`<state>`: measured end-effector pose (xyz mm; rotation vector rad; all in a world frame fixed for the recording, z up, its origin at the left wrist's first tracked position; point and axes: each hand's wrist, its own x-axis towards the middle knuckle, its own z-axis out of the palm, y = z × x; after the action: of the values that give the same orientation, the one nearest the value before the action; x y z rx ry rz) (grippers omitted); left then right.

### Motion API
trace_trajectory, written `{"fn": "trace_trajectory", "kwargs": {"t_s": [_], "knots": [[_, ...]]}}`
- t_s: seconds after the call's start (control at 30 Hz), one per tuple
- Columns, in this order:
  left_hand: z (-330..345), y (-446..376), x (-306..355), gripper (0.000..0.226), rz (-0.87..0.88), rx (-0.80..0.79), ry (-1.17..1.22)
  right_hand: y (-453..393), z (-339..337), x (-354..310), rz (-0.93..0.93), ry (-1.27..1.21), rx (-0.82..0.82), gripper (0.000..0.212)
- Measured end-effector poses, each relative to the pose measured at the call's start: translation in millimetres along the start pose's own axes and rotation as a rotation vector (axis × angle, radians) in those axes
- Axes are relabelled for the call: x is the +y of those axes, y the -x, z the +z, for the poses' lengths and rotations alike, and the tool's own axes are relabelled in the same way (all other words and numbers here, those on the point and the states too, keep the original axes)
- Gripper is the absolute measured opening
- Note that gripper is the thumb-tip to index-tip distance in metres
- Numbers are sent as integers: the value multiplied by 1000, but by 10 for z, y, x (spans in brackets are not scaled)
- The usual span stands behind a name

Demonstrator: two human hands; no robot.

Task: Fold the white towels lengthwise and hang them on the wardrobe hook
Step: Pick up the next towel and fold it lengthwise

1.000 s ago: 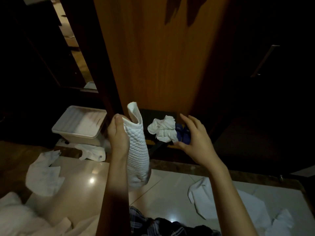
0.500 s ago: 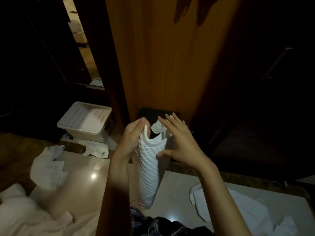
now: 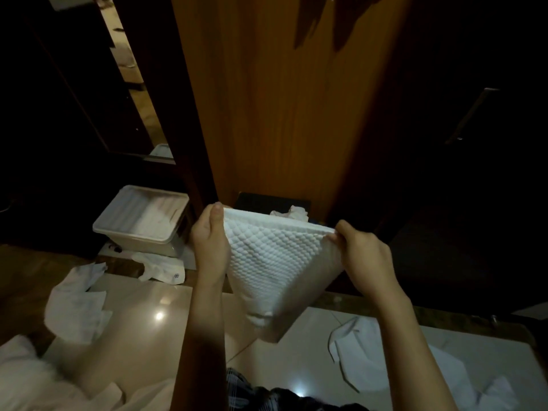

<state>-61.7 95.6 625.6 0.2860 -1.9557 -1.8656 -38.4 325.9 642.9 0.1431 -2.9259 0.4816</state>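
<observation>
A white quilted towel [image 3: 267,262] hangs spread between my two hands in front of the wooden wardrobe panel [image 3: 281,108]. My left hand [image 3: 209,244] pinches its top left corner. At the top right corner my right hand [image 3: 363,256] grips the edge. The towel's top edge is pulled taut and its lower part tapers down to a point above the floor. More white towels lie on the tiled floor at the left [image 3: 77,301] and at the right [image 3: 385,360]. No hook is visible; only dark shapes show at the top of the panel.
A white plastic bin [image 3: 142,221] stands on the floor at the left, a small white cloth [image 3: 161,269] in front of it. A crumpled white cloth [image 3: 292,212] lies on a dark stand behind the towel. Dark cabinet doors fill the right side.
The towel was bunched and held upright in my left hand alone. My right hand came in, took the other corner, and the two hands pulled apart, spreading the towel wide.
</observation>
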Motion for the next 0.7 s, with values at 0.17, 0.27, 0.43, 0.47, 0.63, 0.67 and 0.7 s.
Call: {"fn": "trace_trajectory", "kwargs": {"t_s": [0.17,0.27,0.43,0.47,0.63,0.67,0.7], "knots": [[110,132,-340,32,-23,42,-417,32,112,131,104,-21,-58,15],[64,65,-450,35,57,44,-624,39,158,161,79,-32,87,21],[73,29,-339,30,-148,-133,-248,53,159,167,82,11,95,14],[85,37,-321,27,-243,-164,-107,66,160,167,84,28,99,12],[199,84,-270,36,-398,-164,319,54,77,222,58,1,-1,15],[229,94,-270,35,-396,-178,322,57,69,233,53,-24,-50,9],[255,105,-273,34,-391,-198,310,70,69,237,42,-51,-81,6]]}}
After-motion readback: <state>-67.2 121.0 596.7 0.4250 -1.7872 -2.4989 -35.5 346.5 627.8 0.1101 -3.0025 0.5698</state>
